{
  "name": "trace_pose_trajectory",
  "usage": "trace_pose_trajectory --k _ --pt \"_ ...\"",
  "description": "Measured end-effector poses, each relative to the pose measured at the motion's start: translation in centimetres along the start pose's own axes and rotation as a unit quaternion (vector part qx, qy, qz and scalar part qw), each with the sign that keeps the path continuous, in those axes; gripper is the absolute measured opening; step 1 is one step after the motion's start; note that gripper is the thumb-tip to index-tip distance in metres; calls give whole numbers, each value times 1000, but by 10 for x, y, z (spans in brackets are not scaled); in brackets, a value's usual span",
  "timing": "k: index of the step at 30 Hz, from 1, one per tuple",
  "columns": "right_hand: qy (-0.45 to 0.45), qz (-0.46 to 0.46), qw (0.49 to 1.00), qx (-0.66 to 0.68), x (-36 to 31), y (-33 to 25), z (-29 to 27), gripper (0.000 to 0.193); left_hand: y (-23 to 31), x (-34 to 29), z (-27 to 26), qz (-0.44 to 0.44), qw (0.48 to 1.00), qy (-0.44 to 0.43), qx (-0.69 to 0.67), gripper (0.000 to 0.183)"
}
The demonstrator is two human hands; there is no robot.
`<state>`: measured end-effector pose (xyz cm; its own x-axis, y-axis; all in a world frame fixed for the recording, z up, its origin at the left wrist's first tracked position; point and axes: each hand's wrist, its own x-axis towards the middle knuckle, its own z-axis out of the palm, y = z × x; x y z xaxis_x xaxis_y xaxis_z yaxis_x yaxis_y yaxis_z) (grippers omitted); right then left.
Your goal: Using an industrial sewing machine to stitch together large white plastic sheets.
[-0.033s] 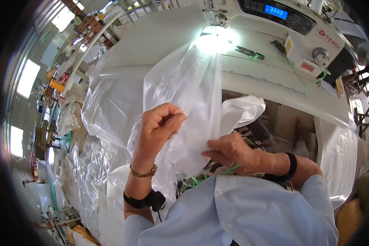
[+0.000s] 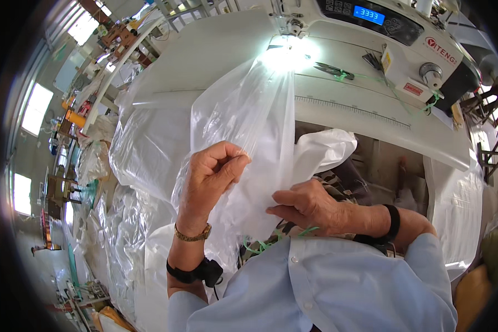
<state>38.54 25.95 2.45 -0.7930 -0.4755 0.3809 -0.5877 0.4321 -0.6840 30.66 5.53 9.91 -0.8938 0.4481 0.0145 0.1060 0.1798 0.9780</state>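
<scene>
By clear plastic (image 2: 265,127) — hands (image 2: 311,206) curl, the left (image 2: 214,169) pinching it.

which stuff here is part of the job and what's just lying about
Apparently in use: clear plastic sheet, pinched by the left hand, with the right hand beside it, contact unclear; sewing machine, toward which the sheet runs.

Lying about: black snips on the machine table; crumpled plastic at left.

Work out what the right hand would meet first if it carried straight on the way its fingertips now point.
The right hand would meet the clear plastic sheet first, perhaps touching it now; depth is hard to judge. The left wrist seems to lie farther along that line.
</scene>
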Motion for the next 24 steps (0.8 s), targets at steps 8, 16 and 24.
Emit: trace_pose_trajectory --k 8,16,24 --pt "-16 -61 998 -23 36 -36 -2 20 -17 -3 12 -5 998 -67 14 15" --pt "-131 -113 981 -82 40 -47 0 21 -18 -8 5 12 995 -61 83 10" --pt "-118 -194 964 -140 55 -42 15 26 -23 -6 -5 46 987 -48 147 12"
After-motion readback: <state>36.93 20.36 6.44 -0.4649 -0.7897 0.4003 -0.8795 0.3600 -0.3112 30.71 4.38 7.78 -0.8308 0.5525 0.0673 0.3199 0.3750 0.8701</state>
